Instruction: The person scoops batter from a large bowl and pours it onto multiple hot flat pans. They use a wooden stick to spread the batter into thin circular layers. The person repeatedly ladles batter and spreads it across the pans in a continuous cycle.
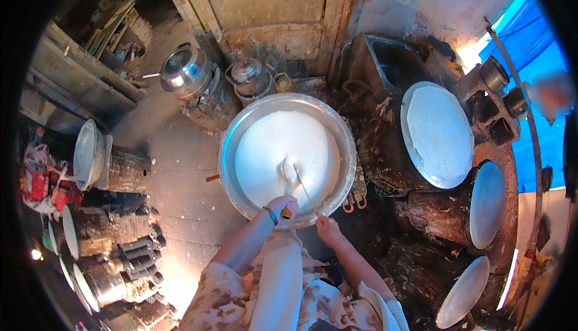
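A wide metal basin (224, 150) stands before me, holding a smooth white batter-like mass (280, 139). My left hand (282, 206) grips the brown-ended handle (286, 214) of a tool over the basin's near rim. Its far end seems to be the whitened scoop (287, 169) at the dip in the white mass; the part between is hard to make out. My right hand (328, 229), at the near-right rim, is closed on a thin rod (305, 189). The rod slants up and left, its tip reaching the scoop.
Right of the basin, a round griddle (403, 136) bears a white sheet (438, 132); bare griddles (487, 204) (465, 292) stand nearer me. Lidded pots (183, 66) (247, 78) sit beyond the basin. Leftward are a bowl (88, 155) and more round plates (86, 288). A person (553, 94) is at far right.
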### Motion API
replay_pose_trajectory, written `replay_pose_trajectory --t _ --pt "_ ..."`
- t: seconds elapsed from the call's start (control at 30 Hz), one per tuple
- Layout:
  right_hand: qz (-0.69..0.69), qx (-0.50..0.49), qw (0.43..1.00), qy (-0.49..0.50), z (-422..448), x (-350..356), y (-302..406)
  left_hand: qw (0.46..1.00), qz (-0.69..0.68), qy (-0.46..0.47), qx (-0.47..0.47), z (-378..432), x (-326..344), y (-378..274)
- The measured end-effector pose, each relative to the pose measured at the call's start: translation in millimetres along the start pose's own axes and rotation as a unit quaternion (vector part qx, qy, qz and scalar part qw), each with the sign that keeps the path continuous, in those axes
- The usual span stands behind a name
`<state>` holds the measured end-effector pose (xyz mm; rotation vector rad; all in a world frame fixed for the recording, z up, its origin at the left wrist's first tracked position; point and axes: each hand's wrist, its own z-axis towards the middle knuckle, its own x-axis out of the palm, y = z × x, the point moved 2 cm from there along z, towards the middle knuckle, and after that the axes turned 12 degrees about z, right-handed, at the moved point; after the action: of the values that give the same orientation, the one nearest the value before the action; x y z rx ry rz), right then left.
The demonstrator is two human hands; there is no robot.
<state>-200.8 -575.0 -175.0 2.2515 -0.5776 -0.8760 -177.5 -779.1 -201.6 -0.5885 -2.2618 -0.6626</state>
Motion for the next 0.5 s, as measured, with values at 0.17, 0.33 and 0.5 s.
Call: replay_pose_trajectory --t 0.17,0.33,0.5 --pt "0.191 0.091 0.976 0.045 -29 -52 73 0.991 0.091 0.07 0.074 -69 76 1" --pt "0.321 0.061 0.943 0.055 -56 -103 153 0.945 0.23 0.103 0.211 -133 169 13" --pt "0.272 -0.19 0.943 0.034 -69 -133 211 0.878 0.323 0.101 0.339 -196 248 40"
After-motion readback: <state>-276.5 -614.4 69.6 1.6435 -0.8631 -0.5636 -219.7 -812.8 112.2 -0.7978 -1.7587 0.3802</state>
